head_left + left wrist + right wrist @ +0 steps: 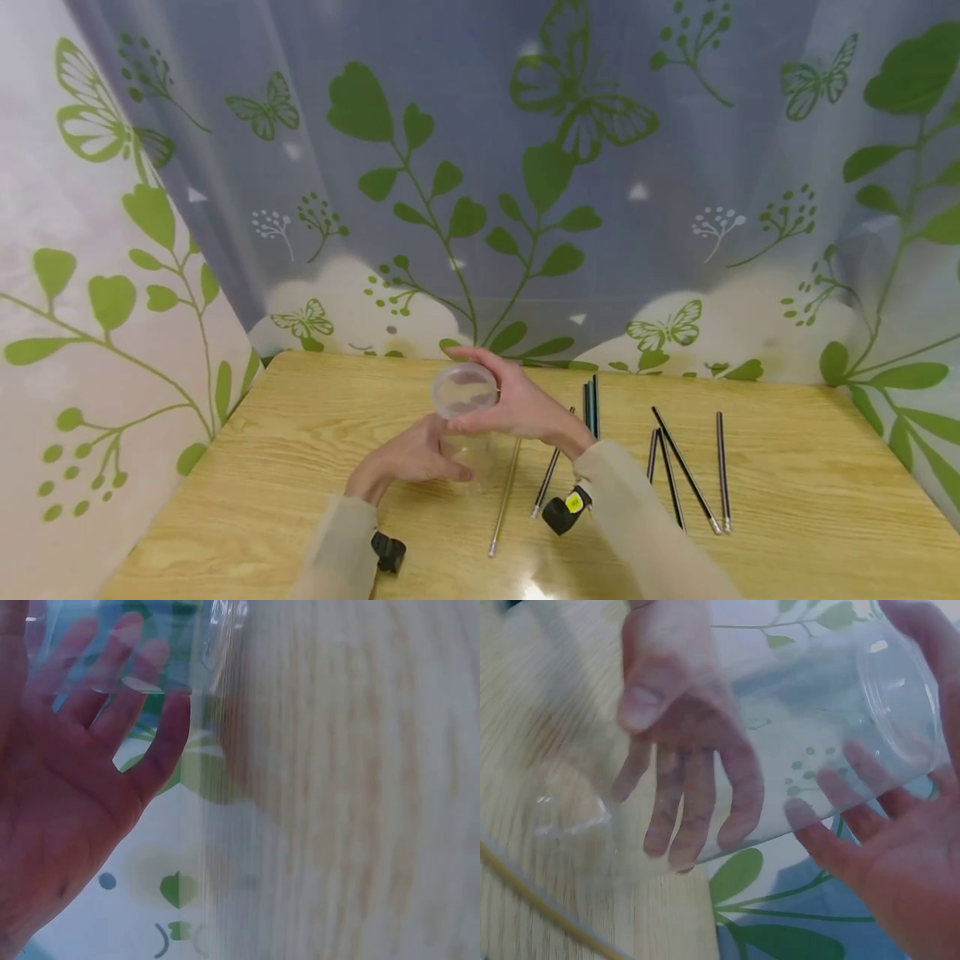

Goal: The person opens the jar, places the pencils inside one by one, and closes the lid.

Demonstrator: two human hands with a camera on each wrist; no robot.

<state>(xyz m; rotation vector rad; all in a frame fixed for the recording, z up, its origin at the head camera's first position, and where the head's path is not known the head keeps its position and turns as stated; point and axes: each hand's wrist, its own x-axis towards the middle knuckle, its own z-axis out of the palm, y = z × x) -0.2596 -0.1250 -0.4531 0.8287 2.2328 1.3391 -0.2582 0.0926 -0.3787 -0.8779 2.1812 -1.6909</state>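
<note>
A clear plastic jar (480, 454) stands tilted between both hands, its pale round end (463, 390) uppermost in the head view. My left hand (408, 454) grips the lower body, thumb on the near side; in the right wrist view its fingers show through the clear wall (810, 697). My right hand (517, 404) holds the jar round the upper end, thumb and fingers on opposite sides. Whether that end is a lid or part of the jar, I cannot tell. A gold pencil (505, 500) lies on the table just right of the jar.
Dark pencils lie on the wooden table (300, 433): one (551, 475) beside the gold one, a few (592, 404) behind the right forearm, and several (686, 467) farther right. A patterned curtain (480, 208) hangs along the table's back edge.
</note>
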